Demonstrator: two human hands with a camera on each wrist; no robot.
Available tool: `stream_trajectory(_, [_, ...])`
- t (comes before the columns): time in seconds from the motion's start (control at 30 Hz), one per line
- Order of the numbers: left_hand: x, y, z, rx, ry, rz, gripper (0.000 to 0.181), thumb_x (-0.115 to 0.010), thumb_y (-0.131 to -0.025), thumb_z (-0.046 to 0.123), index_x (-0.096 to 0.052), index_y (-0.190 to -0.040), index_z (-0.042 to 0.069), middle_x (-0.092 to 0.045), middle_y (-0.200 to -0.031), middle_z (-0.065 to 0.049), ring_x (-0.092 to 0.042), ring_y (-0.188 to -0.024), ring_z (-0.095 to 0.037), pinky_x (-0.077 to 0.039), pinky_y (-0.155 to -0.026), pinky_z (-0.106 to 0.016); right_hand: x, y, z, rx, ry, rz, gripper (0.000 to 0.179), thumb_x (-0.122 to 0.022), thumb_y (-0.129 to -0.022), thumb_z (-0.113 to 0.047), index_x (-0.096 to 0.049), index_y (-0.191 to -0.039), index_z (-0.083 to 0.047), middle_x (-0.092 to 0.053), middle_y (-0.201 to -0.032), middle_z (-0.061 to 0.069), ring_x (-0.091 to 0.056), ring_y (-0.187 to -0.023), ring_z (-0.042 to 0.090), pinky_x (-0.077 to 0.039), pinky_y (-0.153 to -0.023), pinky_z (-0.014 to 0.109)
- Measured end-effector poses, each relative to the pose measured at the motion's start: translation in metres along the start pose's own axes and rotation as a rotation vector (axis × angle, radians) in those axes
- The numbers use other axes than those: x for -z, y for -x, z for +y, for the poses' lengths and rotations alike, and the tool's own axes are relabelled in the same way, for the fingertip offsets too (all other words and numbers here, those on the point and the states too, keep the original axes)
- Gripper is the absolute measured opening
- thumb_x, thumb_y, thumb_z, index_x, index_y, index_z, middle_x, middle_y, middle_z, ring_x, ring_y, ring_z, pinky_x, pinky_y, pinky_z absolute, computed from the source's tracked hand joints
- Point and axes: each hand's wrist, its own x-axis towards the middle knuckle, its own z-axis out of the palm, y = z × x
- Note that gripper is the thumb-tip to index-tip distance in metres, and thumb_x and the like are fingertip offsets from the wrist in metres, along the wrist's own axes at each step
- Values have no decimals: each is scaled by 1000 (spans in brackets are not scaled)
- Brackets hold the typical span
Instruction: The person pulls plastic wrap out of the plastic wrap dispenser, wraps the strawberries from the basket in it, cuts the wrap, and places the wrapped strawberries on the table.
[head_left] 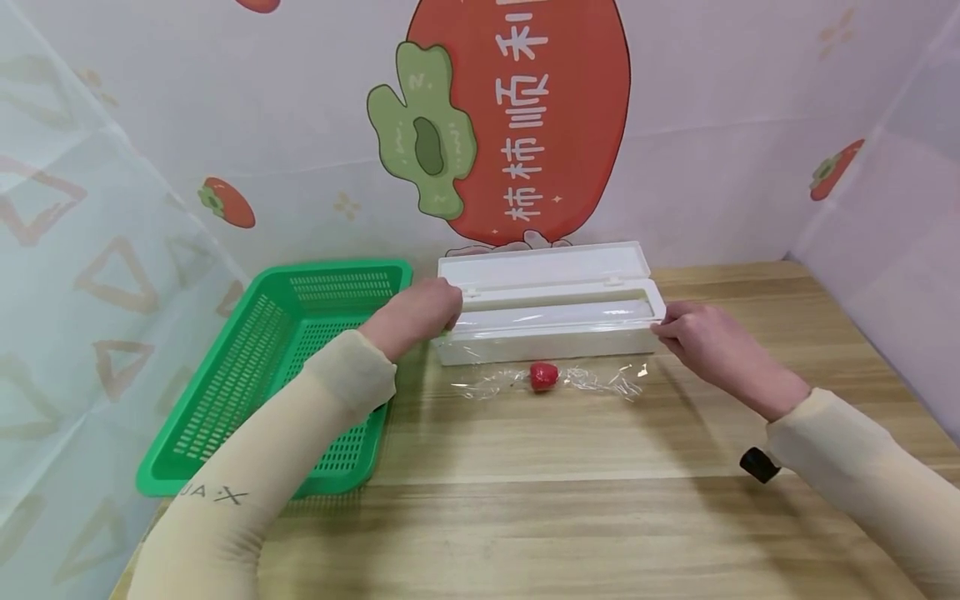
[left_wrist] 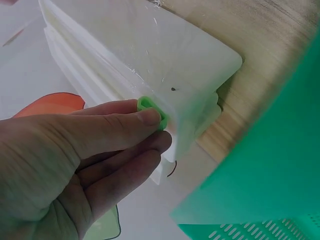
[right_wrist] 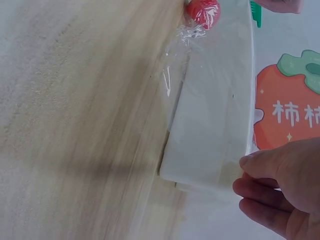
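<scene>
A long white cling film dispenser box (head_left: 551, 342) stands on the table with its lid (head_left: 543, 262) raised and a film roll (head_left: 555, 315) inside. Clear film hangs over its front. In front lies a small red round thing (head_left: 543, 376), covered by crinkled film (head_left: 600, 381). My left hand (head_left: 422, 312) is at the box's left end; in the left wrist view, thumb and fingers pinch a small green plastic piece (left_wrist: 152, 112) on the edge. At the other end, my right hand (head_left: 705, 342) pinches the box's edge; whether film is also between its fingers I cannot tell.
A green perforated basket (head_left: 386, 442) stands on the left, partly under my left forearm. A small black object (head_left: 759, 465) shows beside my right sleeve. Behind the box rises a wall sheet (head_left: 697, 183) printed with persimmons. The wooden table (head_left: 540, 533) extends toward me.
</scene>
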Motion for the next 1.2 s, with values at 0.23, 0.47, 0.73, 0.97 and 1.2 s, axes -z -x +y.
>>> stream_trajectory(0.23, [1, 2, 3, 18, 1, -14, 39, -49, -80, -12, -39, -55, 17, -30, -61, 2, -29, -60, -15, -23, -53, -26, -2, 3, 4, 0, -19, 35, 15, -76, -74, 6, -79, -85, -3, -63, -73, 4, -54, -60, 11, -47, -54, 29])
stream_trajectory(0.47, [4, 8, 4, 71, 20, -64, 32, -56, -83, -7, -46, -62, 15, -40, -66, 0, -36, -63, -16, -29, -53, -25, 1, 3, 9, -69, -71, -9, 19, -75, -78, 3, -80, -95, -4, -71, -81, 7, -60, -64, 11, -49, -57, 29])
stream_trajectory(0.73, [11, 18, 23, -29, -45, 32, 17, -68, -86, -1, -65, -75, 12, -61, -72, -2, -51, -67, -18, -45, -60, -28, 4, 4, 9, -93, -85, -44, 20, -75, -79, 2, -79, -98, -4, -71, -85, 8, -61, -66, 13, -49, -58, 30])
stream_trajectory(0.97, [11, 27, 68, -131, -44, 68, 16, -76, -86, 13, -75, -102, 14, -75, -96, -2, -68, -85, -18, -58, -81, -30, 7, 3, 11, -105, -115, -35, 21, -76, -79, 4, -79, -98, -4, -74, -89, 9, -67, -71, 18, -53, -60, 33])
stream_trajectory(1.2, [-11, 28, 95, -160, 11, 87, 17, -76, -87, 18, -77, -104, 16, -76, -95, 0, -69, -81, -13, -58, -78, -26, 10, 2, 13, -131, -143, -31, 23, -75, -80, 3, -78, -102, -5, -76, -96, 14, -72, -80, 27, -56, -66, 42])
